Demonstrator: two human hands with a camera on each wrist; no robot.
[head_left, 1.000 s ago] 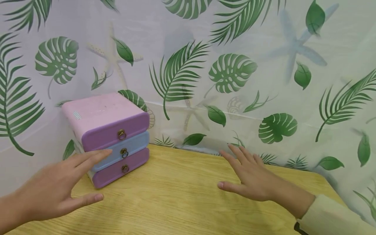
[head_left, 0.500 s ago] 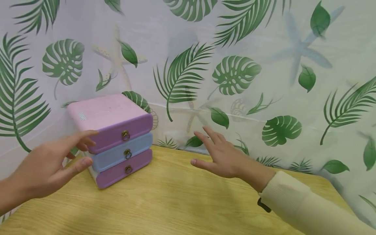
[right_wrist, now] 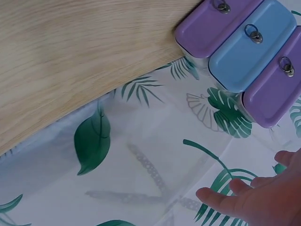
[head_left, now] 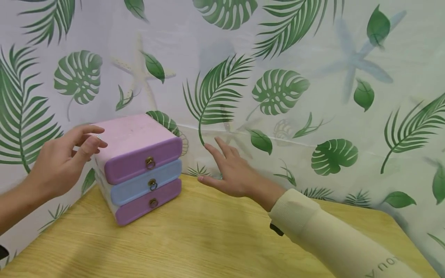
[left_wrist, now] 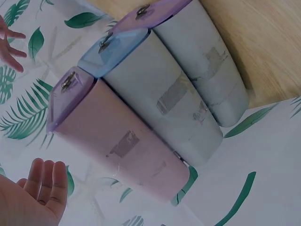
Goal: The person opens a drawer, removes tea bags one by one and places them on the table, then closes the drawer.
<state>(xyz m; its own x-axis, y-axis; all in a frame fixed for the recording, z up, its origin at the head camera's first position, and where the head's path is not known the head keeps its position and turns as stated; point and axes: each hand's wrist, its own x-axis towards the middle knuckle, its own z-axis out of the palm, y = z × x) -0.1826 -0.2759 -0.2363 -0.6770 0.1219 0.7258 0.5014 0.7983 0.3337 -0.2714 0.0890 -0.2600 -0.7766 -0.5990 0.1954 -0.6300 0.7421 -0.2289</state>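
Observation:
A small three-drawer cabinet [head_left: 128, 133] stands at the left of the table, with a pink top, purple upper and lower drawer fronts and a blue middle one. Each front carries a brass ring pull [head_left: 150, 163]. My left hand [head_left: 64, 160] is raised at the cabinet's left side, fingers loosely bent and holding nothing. To the right of the cabinet my right hand [head_left: 234, 172] hovers with fingers spread, also holding nothing. In the left wrist view, tape patches show on the cabinet's side [left_wrist: 141, 99]. The right wrist view shows its drawers [right_wrist: 251, 44] all pushed in.
The wood-grain table [head_left: 208, 235] extends to the right of the cabinet. Behind it hangs a white curtain [head_left: 222, 92] printed with green leaves and starfish, close to the table's back edge.
My left hand has risen along the cabinet's left side, its fingers bending. My right hand has moved left and up toward the cabinet. The cabinet's drawers look the same.

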